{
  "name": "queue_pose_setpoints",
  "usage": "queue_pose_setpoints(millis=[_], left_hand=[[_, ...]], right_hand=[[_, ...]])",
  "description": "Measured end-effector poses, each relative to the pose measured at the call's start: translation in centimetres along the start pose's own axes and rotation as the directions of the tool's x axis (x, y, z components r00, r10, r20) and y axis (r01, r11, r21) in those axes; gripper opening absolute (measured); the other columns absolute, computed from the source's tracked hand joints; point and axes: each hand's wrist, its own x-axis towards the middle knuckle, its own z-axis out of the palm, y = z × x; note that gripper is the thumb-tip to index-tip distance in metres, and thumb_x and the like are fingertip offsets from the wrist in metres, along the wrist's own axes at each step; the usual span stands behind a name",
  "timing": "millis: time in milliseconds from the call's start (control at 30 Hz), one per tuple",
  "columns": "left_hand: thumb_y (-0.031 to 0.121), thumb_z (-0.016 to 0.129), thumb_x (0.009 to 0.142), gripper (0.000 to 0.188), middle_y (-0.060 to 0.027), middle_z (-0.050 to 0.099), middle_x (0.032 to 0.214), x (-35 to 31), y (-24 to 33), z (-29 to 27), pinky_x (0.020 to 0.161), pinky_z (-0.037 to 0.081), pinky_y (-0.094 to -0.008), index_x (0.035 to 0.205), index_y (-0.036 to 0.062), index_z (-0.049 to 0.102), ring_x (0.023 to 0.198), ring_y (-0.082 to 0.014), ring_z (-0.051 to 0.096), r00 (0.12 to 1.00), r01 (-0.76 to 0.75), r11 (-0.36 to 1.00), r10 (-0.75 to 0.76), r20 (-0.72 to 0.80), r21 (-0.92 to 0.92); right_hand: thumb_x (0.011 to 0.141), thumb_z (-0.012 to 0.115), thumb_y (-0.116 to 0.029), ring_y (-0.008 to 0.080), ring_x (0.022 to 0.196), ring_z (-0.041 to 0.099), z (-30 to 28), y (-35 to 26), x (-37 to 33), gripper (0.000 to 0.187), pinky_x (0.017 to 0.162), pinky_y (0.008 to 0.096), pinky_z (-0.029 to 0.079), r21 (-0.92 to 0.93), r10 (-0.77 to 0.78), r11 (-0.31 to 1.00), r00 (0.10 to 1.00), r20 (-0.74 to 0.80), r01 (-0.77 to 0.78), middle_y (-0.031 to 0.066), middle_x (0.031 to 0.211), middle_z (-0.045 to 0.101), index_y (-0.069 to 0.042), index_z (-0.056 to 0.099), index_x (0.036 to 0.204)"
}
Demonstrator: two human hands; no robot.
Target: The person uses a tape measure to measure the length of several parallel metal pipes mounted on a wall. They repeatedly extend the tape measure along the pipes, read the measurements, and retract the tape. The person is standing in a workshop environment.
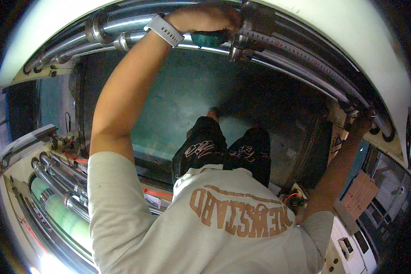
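At the top, my left hand (204, 19), with a pale grey watch strap (164, 31) at the wrist, reaches over the upper metal rods (132, 22). Its fingers are curled, and a dark green thing, perhaps a cloth (209, 39), shows beneath the palm. Just right of the fingertips, a dark metal clamp block (256, 20) sits on the rods. My right hand (362, 122) is far off to the right, by the rod ends at the cream machine side. Shadow hides its fingers, so I cannot tell whether it grips anything.
A marked scale bar (301, 55) runs along the rods to the right. Behind me on the left are more metal rollers (55, 180) and a pale green drum (68, 214). Red wires (294, 196) hang near my right side. A brown cardboard piece (361, 194) stands at the right.
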Motion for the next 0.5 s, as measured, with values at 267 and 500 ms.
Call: queue_pose_setpoints(millis=[267, 500], left_hand=[[0.015, 0.044, 0.082, 0.028, -0.0131, 0.051, 0.108, 1.1, -4.3, 0.4, 0.084, 0.040, -0.0342, 0.107, 0.0018, 0.049, 0.095, -0.0259, 0.048, 0.807, -0.587, 0.778, 0.585, 0.084, 0.225], [0.017, 0.046, 0.082, 0.024, -0.0123, 0.055, 0.101, 1.7, -2.9, -0.2, 0.082, 0.040, -0.0354, 0.098, 0.0030, 0.056, 0.091, -0.0259, 0.050, 0.892, -0.405, 0.911, 0.413, 0.184, -0.080]], right_hand=[[0.076, 0.055, -0.016, 0.0294, 0.086, 0.054, -0.3, -0.7, -0.7, 0.038, 0.071, 0.0366, 0.046, 0.031, 0.010, 0.999, 1.000, 0.000, -0.010, 0.0152, 0.100, 0.056, -0.006, 0.047, 0.112], [0.077, 0.054, -0.017, 0.0281, 0.090, 0.052, -0.4, -1.0, -0.8, 0.034, 0.074, 0.0362, 0.044, 0.039, -0.001, 0.999, 1.000, 0.007, 0.001, 0.0142, 0.101, 0.056, -0.006, 0.049, 0.109]])
